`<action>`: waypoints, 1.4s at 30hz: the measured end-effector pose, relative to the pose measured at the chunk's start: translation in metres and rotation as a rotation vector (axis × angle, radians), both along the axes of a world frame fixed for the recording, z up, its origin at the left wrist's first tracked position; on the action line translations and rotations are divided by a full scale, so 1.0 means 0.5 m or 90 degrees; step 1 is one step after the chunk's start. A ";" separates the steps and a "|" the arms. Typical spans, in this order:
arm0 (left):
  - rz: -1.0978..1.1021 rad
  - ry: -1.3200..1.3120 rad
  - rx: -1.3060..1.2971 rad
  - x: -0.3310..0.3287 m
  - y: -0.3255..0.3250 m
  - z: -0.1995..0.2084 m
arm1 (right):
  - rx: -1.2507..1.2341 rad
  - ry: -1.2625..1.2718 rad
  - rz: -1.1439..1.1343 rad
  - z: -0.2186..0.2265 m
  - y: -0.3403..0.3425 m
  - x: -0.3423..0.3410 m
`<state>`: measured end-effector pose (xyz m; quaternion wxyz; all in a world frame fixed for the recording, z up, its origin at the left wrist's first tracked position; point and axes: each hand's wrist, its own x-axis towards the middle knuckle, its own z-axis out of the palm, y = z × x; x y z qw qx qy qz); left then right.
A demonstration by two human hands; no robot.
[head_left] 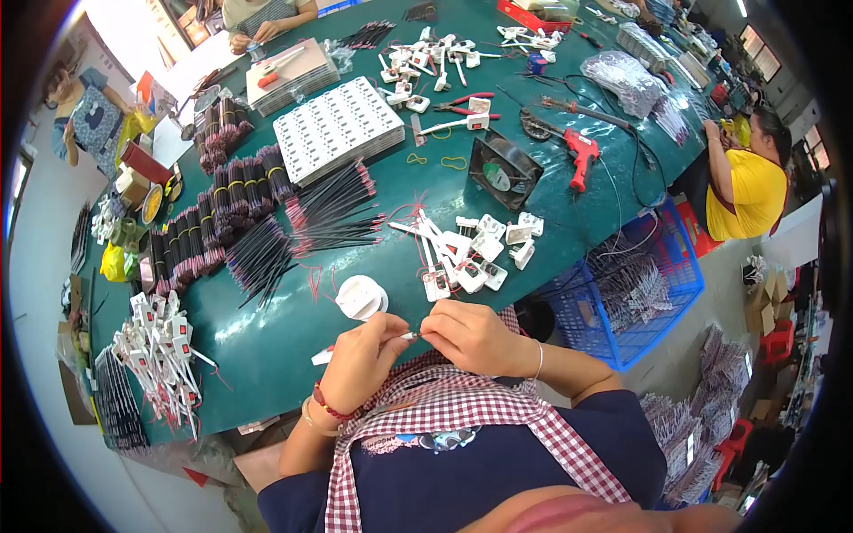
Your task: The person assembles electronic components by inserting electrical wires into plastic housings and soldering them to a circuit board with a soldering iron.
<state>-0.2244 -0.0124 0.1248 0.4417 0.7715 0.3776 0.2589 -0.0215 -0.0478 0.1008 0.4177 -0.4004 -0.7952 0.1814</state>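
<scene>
In front of my checked apron, my left hand (360, 360) is closed, with thumb and forefinger pinching a small white piece (409, 336). The fingertips of my right hand (475, 338) are pressed together close beside that piece; what they grip is too small to make out. A white stick-like part (322, 356) with a red spot shows beside my left hand, partly hidden by it. Just beyond my hands, a round white plastic disc (361, 298) rests on the green table (249, 333). Farther on lies a pile of white plastic housings (471, 253) with thin red wires.
Black wire bundles (240, 191) and finished-looking white parts (160, 355) cover the left side. A stack of white trays (338, 124), a black fan (505, 173) and a red soldering gun (582, 160) stand farther back. A blue crate (635, 329) is at right. Other people sit around the table.
</scene>
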 end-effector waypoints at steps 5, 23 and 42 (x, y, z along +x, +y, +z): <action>-0.026 0.070 0.000 0.007 0.007 -0.016 | 0.011 -0.021 -0.026 -0.008 0.004 0.013; -0.030 0.092 0.184 0.004 -0.002 -0.031 | -0.050 -0.009 -0.019 -0.018 0.004 0.009; 0.020 0.140 0.386 0.030 -0.007 -0.099 | -0.288 0.041 -0.081 -0.043 -0.018 0.001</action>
